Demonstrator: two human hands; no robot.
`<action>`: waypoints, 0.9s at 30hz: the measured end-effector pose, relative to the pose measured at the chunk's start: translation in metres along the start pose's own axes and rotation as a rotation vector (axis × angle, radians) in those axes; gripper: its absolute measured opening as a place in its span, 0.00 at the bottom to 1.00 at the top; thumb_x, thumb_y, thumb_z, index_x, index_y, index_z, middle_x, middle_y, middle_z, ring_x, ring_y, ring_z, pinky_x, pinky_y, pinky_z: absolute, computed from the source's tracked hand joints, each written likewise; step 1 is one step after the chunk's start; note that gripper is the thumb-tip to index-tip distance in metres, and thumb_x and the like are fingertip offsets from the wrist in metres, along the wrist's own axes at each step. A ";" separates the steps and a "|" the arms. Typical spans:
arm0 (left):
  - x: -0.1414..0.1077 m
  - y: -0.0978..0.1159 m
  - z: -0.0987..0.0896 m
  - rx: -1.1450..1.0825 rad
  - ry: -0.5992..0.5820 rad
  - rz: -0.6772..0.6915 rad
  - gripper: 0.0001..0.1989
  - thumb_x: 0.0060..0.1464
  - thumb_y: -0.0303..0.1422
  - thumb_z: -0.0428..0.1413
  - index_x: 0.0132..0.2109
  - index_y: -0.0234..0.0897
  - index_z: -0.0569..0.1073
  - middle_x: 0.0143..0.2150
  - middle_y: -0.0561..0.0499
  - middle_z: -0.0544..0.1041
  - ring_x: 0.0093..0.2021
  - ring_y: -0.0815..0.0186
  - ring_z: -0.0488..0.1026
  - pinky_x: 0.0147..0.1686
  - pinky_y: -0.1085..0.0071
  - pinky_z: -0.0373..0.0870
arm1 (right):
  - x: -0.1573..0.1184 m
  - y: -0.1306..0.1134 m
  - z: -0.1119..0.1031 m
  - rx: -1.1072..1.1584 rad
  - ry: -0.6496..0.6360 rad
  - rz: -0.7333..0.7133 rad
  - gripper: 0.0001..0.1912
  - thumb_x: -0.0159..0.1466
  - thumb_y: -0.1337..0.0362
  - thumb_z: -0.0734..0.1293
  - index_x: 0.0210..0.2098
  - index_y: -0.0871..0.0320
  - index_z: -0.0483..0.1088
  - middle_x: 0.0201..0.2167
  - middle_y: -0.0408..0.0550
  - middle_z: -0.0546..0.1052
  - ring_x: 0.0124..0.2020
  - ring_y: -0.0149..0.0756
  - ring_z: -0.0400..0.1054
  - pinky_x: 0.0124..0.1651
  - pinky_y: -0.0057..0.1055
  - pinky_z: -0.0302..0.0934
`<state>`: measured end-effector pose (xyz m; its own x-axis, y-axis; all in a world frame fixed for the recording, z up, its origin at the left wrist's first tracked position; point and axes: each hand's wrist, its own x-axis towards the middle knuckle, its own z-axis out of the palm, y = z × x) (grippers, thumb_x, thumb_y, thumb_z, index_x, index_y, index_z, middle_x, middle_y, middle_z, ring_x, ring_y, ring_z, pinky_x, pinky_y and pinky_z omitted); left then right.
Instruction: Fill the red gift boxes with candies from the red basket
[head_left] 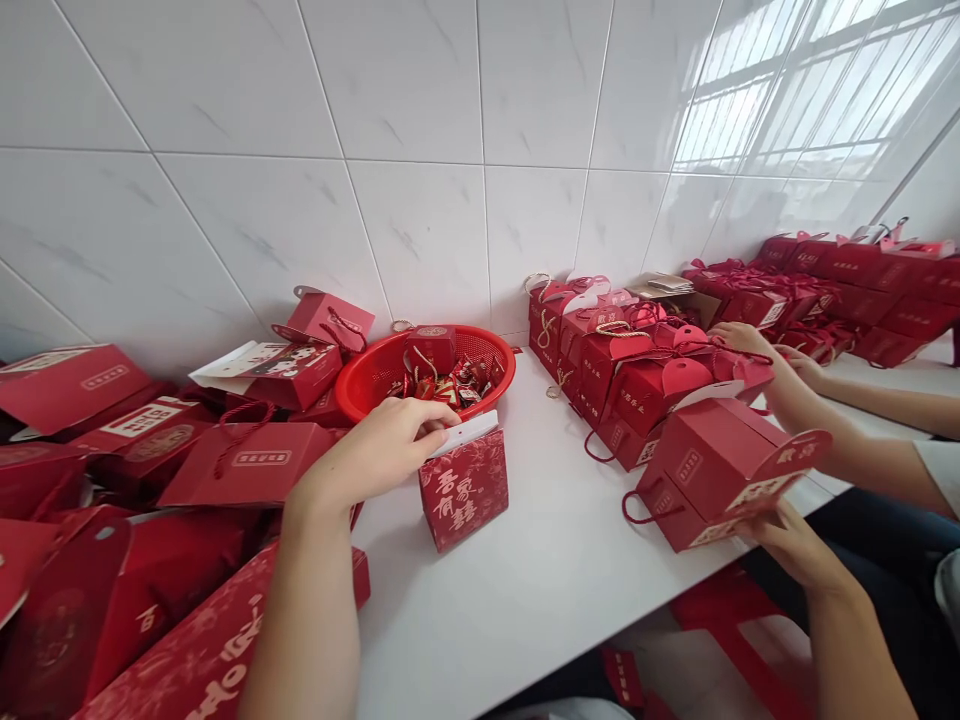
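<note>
A small dark red gift box (pixel 466 490) with white characters stands on the white table in front of me. My left hand (pixel 409 432) is closed at its top edge, the thumb against the white inner side of a raised flap. Farther right, a larger red gift box (pixel 694 475) is tilted, a rope handle hanging from its left side. My right hand (pixel 795 545) grips it at its lower right end, with some of the fingers hidden behind it. Just beyond my left hand, a red plastic basket (pixel 352 385) contains small wrapped sweets and a little red box.
Red boxes (pixel 240 460) lie in a heap on the left. Filled boxes (pixel 592 350) are lined up along the tiled wall, with more stacked (pixel 892 290) far right. A co-worker's hands (pixel 746 345) reach in there. A red stool (pixel 739 625) stands below the table edge.
</note>
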<state>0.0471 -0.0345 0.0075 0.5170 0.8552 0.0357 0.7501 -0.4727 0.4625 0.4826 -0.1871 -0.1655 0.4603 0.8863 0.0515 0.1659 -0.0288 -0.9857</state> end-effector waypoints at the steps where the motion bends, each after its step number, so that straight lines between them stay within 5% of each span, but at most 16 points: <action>1: 0.000 0.001 0.000 0.002 -0.009 -0.006 0.16 0.57 0.43 0.50 0.40 0.44 0.81 0.32 0.51 0.80 0.35 0.57 0.74 0.33 0.69 0.67 | 0.005 -0.002 0.004 -0.012 -0.031 -0.015 0.23 0.40 0.52 0.77 0.33 0.55 0.74 0.32 0.53 0.80 0.34 0.51 0.76 0.41 0.46 0.74; 7: -0.002 -0.001 -0.001 0.003 -0.011 -0.025 0.16 0.57 0.42 0.50 0.40 0.44 0.81 0.33 0.51 0.80 0.35 0.58 0.74 0.32 0.69 0.66 | 0.004 0.003 0.022 -0.047 -0.029 -0.125 0.37 0.49 0.49 0.75 0.56 0.52 0.70 0.52 0.56 0.77 0.52 0.55 0.73 0.52 0.47 0.71; 11: 0.000 -0.003 -0.001 -0.017 -0.046 -0.056 0.17 0.58 0.43 0.49 0.43 0.45 0.80 0.36 0.52 0.81 0.38 0.57 0.74 0.34 0.69 0.66 | -0.025 0.008 0.048 -0.146 0.246 -0.203 0.60 0.48 0.47 0.76 0.72 0.46 0.43 0.71 0.55 0.54 0.67 0.56 0.57 0.67 0.54 0.56; 14: 0.002 -0.003 -0.001 -0.021 -0.052 -0.072 0.18 0.58 0.43 0.49 0.45 0.45 0.80 0.38 0.52 0.81 0.38 0.57 0.74 0.35 0.68 0.66 | -0.041 -0.004 0.079 -0.252 0.452 -0.202 0.72 0.43 0.46 0.79 0.74 0.51 0.33 0.72 0.60 0.48 0.69 0.60 0.53 0.68 0.59 0.51; 18: 0.001 -0.003 0.000 -0.024 -0.053 -0.069 0.18 0.59 0.44 0.49 0.46 0.45 0.80 0.36 0.52 0.81 0.37 0.58 0.74 0.34 0.69 0.66 | -0.042 -0.025 0.102 -0.245 0.554 -0.056 0.73 0.41 0.43 0.79 0.73 0.55 0.36 0.67 0.63 0.58 0.61 0.61 0.63 0.61 0.59 0.60; 22: -0.001 -0.006 -0.001 -0.018 -0.047 -0.055 0.18 0.59 0.44 0.48 0.45 0.44 0.80 0.37 0.52 0.81 0.38 0.57 0.74 0.35 0.69 0.67 | -0.039 -0.030 0.095 -0.253 0.631 -0.025 0.69 0.41 0.42 0.78 0.72 0.56 0.44 0.63 0.62 0.63 0.57 0.59 0.66 0.58 0.57 0.63; 27: 0.001 -0.010 -0.001 -0.029 -0.014 -0.037 0.18 0.58 0.42 0.49 0.46 0.43 0.80 0.37 0.50 0.82 0.41 0.56 0.75 0.37 0.68 0.68 | -0.037 -0.023 0.086 -0.244 0.578 -0.073 0.64 0.45 0.44 0.79 0.71 0.53 0.45 0.65 0.60 0.62 0.58 0.57 0.66 0.61 0.55 0.62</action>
<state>0.0400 -0.0291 0.0037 0.4945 0.8692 0.0060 0.7567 -0.4339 0.4890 0.3870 -0.1792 -0.1583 0.8258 0.4991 0.2625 0.3771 -0.1427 -0.9151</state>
